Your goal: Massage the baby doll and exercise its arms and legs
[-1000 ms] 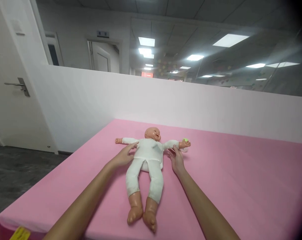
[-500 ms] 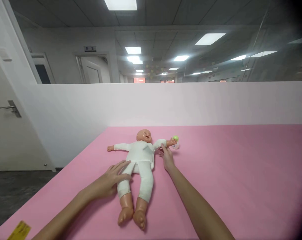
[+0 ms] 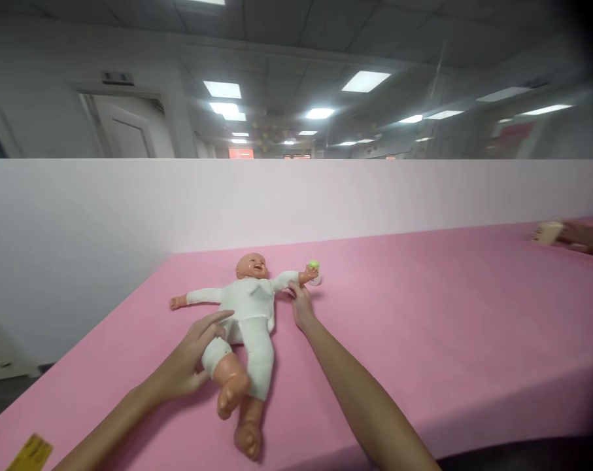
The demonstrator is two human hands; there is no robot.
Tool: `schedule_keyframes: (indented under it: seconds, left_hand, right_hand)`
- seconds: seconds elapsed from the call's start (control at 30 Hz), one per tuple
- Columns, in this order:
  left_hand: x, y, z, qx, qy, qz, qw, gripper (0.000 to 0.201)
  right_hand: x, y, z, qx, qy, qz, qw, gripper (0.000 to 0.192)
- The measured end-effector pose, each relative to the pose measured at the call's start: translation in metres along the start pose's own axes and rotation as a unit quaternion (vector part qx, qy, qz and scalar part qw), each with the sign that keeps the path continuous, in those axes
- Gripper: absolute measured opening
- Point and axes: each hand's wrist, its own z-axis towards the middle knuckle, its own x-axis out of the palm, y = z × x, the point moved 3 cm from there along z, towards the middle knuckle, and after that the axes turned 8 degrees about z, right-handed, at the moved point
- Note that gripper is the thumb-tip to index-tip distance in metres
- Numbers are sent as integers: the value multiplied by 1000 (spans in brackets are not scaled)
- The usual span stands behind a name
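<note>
A baby doll point(image 3: 247, 302) with a cloth body and plastic head, hands and feet lies on its back, arms spread. My left hand point(image 3: 191, 356) is wrapped round its bent leg on the left, fingers over the thigh and thumb below the knee. That lower leg tilts up and crosses toward the straight leg point(image 3: 260, 360). At the doll's other side, my right hand point(image 3: 301, 306) is closed on its upper arm; some fingertips are hidden. Just behind the doll's hand stands a small clear container with a green top point(image 3: 314, 264), partly covered.
The doll rests on a pink-covered table point(image 3: 399, 314) against a low white wall point(image 3: 325, 196) with glass above. A blurred doll-like object point(image 3: 578, 237) lies at the far right. A yellow label point(image 3: 30, 453) is near the bottom left corner.
My left hand has raised and bent the doll's leg, which lay straight before. The view has turned right, bringing the far-right object into sight. My right hand stays at the doll's arm.
</note>
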Motion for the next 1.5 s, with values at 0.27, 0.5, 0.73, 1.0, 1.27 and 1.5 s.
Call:
schedule_keyframes:
  seconds: [0.27, 0.5, 0.73, 1.0, 1.27, 1.5]
  left_hand:
    - [13, 26, 3, -39, -197, 34, 979, 37]
    - [5, 40, 39, -178, -227, 4, 957, 45]
    - [21, 31, 48, -174, -241, -79, 952, 37]
    - [30, 29, 39, -130, -237, -174, 947, 32]
    - [34, 13, 36, -156, -249, -217, 931, 39]
    - [34, 10, 36, -147, -254, -207, 933, 38]
  right_hand:
    - [6, 0, 8, 7, 2, 23, 1000, 32]
    - [2, -3, 11, -9, -9, -7, 1000, 45]
    - [2, -8, 2, -25, -1, -51, 998, 51]
    - [9, -8, -16, -11, 0, -76, 997, 41]
    - [15, -4, -39, -39, 12, -183, 982, 47]
    - [13, -1, -41, -152, 158, -402, 889, 36]
